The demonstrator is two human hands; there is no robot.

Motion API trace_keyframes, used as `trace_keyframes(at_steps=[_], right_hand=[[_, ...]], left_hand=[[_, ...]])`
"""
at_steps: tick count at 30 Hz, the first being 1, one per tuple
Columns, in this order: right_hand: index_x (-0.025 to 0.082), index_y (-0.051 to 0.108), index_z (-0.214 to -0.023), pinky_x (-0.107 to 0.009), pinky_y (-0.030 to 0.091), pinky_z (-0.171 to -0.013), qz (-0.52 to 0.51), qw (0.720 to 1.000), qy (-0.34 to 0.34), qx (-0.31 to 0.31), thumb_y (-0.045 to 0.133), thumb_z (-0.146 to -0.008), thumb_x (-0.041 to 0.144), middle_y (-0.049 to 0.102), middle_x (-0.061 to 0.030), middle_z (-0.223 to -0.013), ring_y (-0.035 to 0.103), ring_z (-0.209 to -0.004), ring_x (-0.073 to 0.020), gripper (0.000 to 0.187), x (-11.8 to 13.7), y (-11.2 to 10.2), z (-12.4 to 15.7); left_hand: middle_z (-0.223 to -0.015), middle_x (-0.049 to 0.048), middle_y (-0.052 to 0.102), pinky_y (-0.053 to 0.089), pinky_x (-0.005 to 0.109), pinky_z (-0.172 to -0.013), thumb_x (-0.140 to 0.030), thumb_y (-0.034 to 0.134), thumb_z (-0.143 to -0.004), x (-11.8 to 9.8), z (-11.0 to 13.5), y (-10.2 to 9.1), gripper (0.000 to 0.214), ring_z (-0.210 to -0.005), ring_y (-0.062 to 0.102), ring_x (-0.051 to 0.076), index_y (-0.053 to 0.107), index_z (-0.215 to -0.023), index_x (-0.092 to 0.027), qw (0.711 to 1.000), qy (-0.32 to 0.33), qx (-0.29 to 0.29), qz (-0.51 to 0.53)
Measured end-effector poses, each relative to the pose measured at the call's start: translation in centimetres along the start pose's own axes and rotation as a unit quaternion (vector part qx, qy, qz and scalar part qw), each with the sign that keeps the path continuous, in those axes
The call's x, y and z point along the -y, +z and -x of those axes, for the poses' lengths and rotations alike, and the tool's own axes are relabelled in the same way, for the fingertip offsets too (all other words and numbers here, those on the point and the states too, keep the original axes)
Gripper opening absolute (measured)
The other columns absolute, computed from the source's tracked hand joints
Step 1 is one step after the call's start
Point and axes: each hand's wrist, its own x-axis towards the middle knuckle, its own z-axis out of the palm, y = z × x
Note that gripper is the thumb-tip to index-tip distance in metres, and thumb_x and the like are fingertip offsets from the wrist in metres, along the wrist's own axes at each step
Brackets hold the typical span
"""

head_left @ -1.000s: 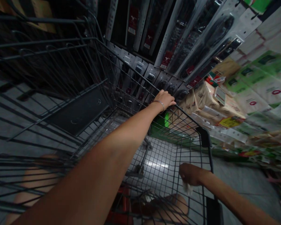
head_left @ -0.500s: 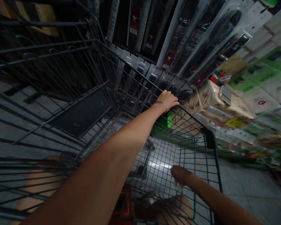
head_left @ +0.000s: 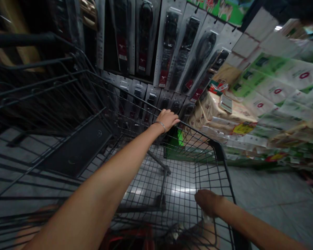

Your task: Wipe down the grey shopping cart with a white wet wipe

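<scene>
We look down into a black wire shopping cart [head_left: 211,163] that fills most of the view, its empty basket open over the grey tiled floor [head_left: 271,194], with a wall of hanging packaged goods [head_left: 172,45] ahead and stacked tissue packs [head_left: 273,93] to the right. Our left hand [head_left: 168,119], a thin bracelet [head_left: 160,124] at the wrist, is stretched out and closed over the cart's far rim. Our right hand [head_left: 207,203] sits low inside the near right corner, curled around a small white scrap [head_left: 205,218] that we cannot identify.
</scene>
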Motion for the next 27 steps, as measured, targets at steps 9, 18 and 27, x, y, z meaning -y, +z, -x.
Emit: trace_keyframes(at_steps=[9, 18, 27], right_hand=[[0.005, 0.070, -0.087, -0.030, 0.049, -0.069, -0.033, 0.999, 0.016, 0.033, 0.062, -0.064, 0.003, 0.069, -0.0212, -0.091, 0.066, -0.088, -0.0289, 0.025, -0.5, -3.9, 4.7], [0.013, 0.071, -0.085, -0.021, 0.045, -0.065, -0.214, 0.969, -0.033, -0.120, 0.054, -0.070, 0.005, 0.071, -0.0091, -0.086, 0.065, -0.080, -0.0169, 0.024, 1.5, -1.6, 3.4], [0.007, 0.066, -0.101, -0.031, 0.048, -0.083, -0.025, 0.993, 0.069, -0.090, 0.051, -0.076, -0.002, 0.068, -0.0179, -0.101, 0.062, -0.101, -0.0249, 0.031, 0.4, -1.5, 2.7]], left_hand=[[-0.132, 0.0097, 0.048, 0.025, 0.040, -0.102, -0.025, 0.052, -0.085, -1.3, 5.1, -3.6, 0.048, -0.123, 0.037, 0.023, 0.040, -0.132, -0.020, 0.989, 0.138, 0.037, -0.047], [-0.081, 0.0067, 0.066, 0.044, 0.033, -0.075, -0.042, 0.048, -0.086, -9.7, 16.8, -7.7, 0.029, -0.080, 0.059, 0.022, 0.066, -0.087, -0.019, 0.914, 0.225, 0.326, 0.087], [-0.084, 0.0039, 0.067, 0.045, 0.029, -0.072, -0.045, 0.046, -0.084, -15.0, 22.6, -7.8, 0.032, -0.080, 0.060, 0.019, 0.064, -0.098, -0.023, 0.859, 0.161, 0.398, 0.280]])
